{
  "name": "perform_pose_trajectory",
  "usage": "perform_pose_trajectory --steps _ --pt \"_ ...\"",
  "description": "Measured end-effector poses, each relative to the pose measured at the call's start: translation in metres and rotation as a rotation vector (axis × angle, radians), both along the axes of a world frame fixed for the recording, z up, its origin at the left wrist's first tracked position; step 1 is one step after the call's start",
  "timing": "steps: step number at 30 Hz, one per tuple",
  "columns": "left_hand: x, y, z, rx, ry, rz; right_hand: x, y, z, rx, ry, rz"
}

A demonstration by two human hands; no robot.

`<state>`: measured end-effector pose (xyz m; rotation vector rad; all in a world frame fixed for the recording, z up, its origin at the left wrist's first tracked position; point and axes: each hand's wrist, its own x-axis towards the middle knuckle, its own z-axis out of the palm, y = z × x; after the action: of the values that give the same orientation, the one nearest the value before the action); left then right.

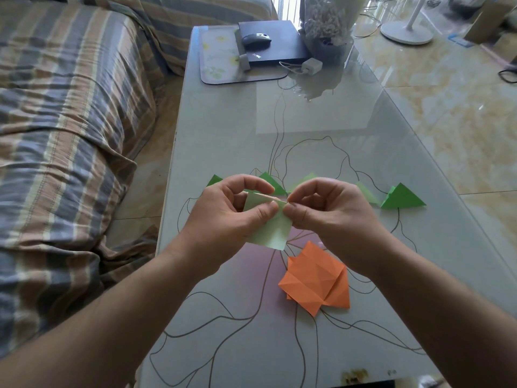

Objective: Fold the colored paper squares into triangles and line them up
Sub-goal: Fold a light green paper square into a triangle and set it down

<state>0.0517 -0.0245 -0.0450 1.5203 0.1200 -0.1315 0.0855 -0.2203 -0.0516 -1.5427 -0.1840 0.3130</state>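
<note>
A pale green paper square [272, 229] is held above the glass table [321, 152]. My left hand [223, 214] pinches its upper edge from the left, and my right hand [327, 208] pinches the same edge from the right. Behind my hands a row of folded green triangles lies across the table, the rightmost one [402, 198] bright green and fully visible, the others partly hidden. A pile of creased orange paper squares [316, 280] lies nearer to me, below my right hand.
At the far end of the table sit a floral mat [218, 57], a black box [277, 43] with a mouse [256, 40] on it, a white charger [311, 65] and a wrapped bouquet [326, 26]. A striped sofa [64, 121] runs along the left.
</note>
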Motion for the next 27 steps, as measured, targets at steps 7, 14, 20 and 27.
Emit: perform_pose_trajectory --steps 7,14,20,27 --pt "-0.0006 -0.0014 0.0021 -0.007 0.032 0.014 -0.0016 0.0008 0.0036 0.012 0.052 -0.018" --pt "0.0004 -0.0019 0.0014 -0.04 0.075 0.008 -0.0037 0.0039 0.0065 0.11 0.183 -0.059" --pt "0.0068 -0.0022 -0.0025 -0.17 0.207 0.071 -0.002 0.0017 0.0077 0.158 0.302 -0.011" --pt "0.0046 -0.0017 -0.0021 -0.096 0.185 0.05 -0.0044 0.0051 0.0087 0.092 0.341 -0.004"
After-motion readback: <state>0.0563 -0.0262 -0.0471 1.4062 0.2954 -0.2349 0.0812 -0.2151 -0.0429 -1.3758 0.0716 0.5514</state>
